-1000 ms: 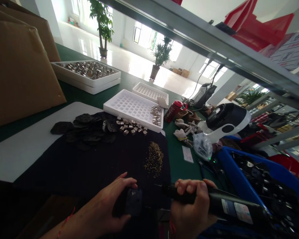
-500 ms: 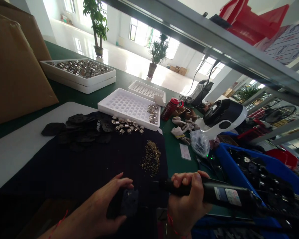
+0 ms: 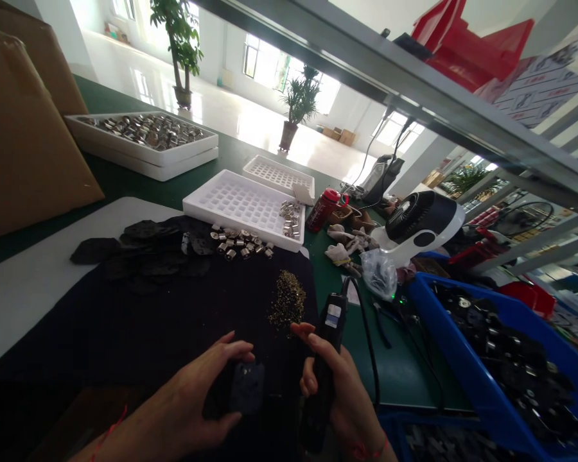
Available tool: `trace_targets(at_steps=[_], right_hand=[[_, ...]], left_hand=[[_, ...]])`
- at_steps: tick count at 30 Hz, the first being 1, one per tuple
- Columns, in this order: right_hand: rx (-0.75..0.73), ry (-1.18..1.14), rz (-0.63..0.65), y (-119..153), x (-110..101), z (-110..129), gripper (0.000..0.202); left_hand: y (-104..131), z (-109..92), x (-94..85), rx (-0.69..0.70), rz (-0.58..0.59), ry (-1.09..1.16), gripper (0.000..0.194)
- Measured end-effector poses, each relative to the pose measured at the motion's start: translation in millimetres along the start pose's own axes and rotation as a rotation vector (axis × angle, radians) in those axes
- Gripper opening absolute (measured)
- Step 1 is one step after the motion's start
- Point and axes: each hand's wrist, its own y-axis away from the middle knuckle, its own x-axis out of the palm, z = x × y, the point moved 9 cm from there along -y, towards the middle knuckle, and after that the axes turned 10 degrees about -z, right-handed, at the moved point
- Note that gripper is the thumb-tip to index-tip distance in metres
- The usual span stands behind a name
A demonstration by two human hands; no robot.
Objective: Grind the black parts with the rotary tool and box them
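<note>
My left hand (image 3: 192, 391) is curled round a dark flat plate (image 3: 248, 388) above the black mat (image 3: 207, 321), gripping it by its left side. Small bright spots show near the plate's upper edge. In my right hand (image 3: 344, 391) is a black electric screwdriver (image 3: 333, 324), its corded end pointing up and its lower end lost in shadow. The right index finger and thumb reach toward a pile of tiny brass-coloured screws (image 3: 289, 295). Whether a fingertip touches a screw is unclear. Behind the mat's middle lie several shiny metal cylinders (image 3: 241, 244).
Black plates (image 3: 149, 247) are heaped at the left. A white grid tray (image 3: 241, 199) stands behind the cylinders, near a red bottle (image 3: 322, 210). To the right are a fan (image 3: 424, 221) and a blue bin (image 3: 462, 340) of dark parts. A metal shelf beam (image 3: 366, 70) crosses overhead.
My right hand has swung the screwdriver from lying sideways to upright, tip end down, and its fingers have come near the screw pile. The left hand still holds the plate in nearly the same spot.
</note>
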Motion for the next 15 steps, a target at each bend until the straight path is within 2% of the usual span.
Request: trace_targets(at_steps=[5,9,15], right_hand=[[0.081,0.062,0.084,18.7,-1.2,-19.1,0.080],[0.036,0.073,0.129,31.0,-5.1,-12.6,0.076],[-0.003,0.040,0.047,10.7,-5.7,0.0,0.076]], left_hand=[[5.6,10.0,3.8,-0.018,0.015,-0.017,0.085],[1.7,3.1,0.5,-0.028,0.007,-0.006,0.082],[-2.3,-2.4,-3.1,-0.041,-0.001,-0.006,0.077]])
